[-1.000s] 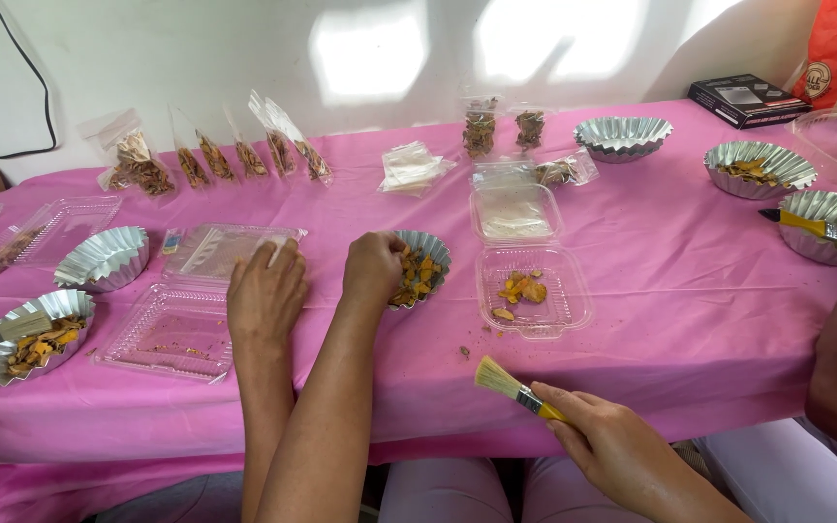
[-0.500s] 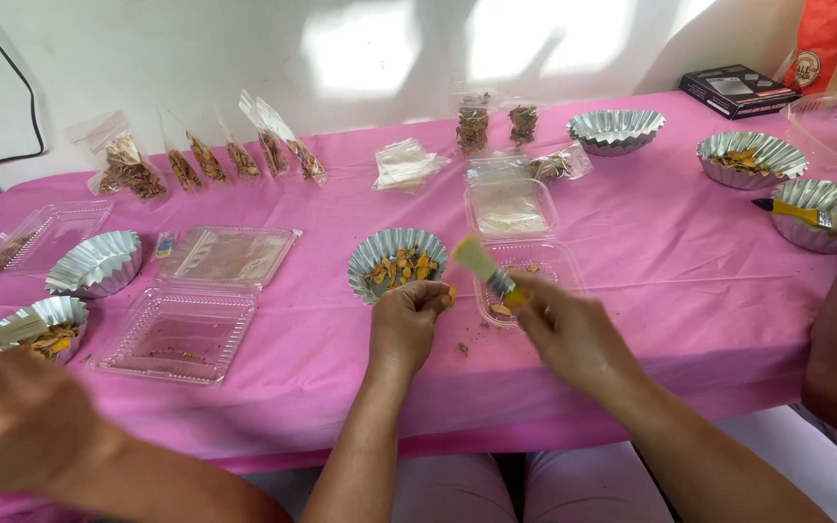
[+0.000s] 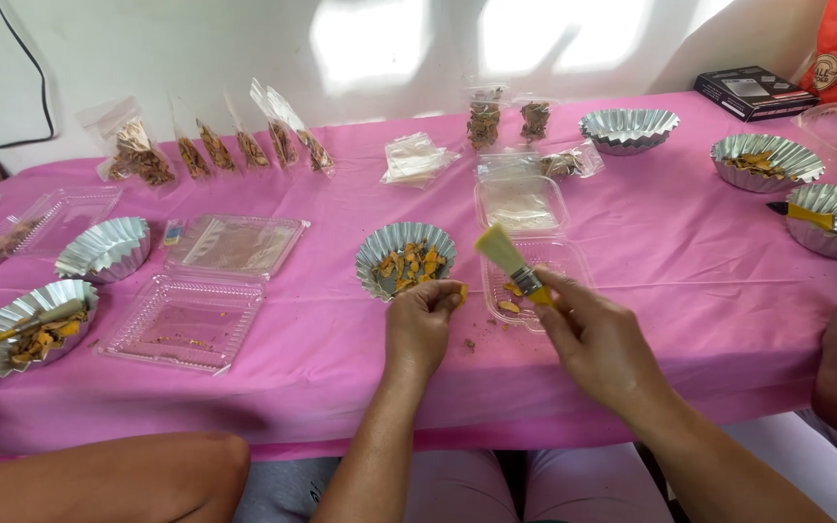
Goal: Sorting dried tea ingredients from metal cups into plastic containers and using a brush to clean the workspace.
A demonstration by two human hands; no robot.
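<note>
On a pink-covered tabletop [image 3: 690, 261], a person works at the near edge, with a clear hinged box [image 3: 191, 315] at 9 o'clock and a foil dish [image 3: 406, 254] of orange chips at 12 o'clock of the left hand [image 3: 420, 320]. That hand is closed narrowly, pinching a small orange chip [image 3: 459, 292] at its fingertips. The right hand [image 3: 598, 339] grips a yellow-handled brush [image 3: 513, 265], bristles tilted up toward 11 o'clock, just beside the chip at its 2 o'clock. Light strokes with the chip held steady over the open tray [image 3: 535, 281] would likely serve best.
</note>
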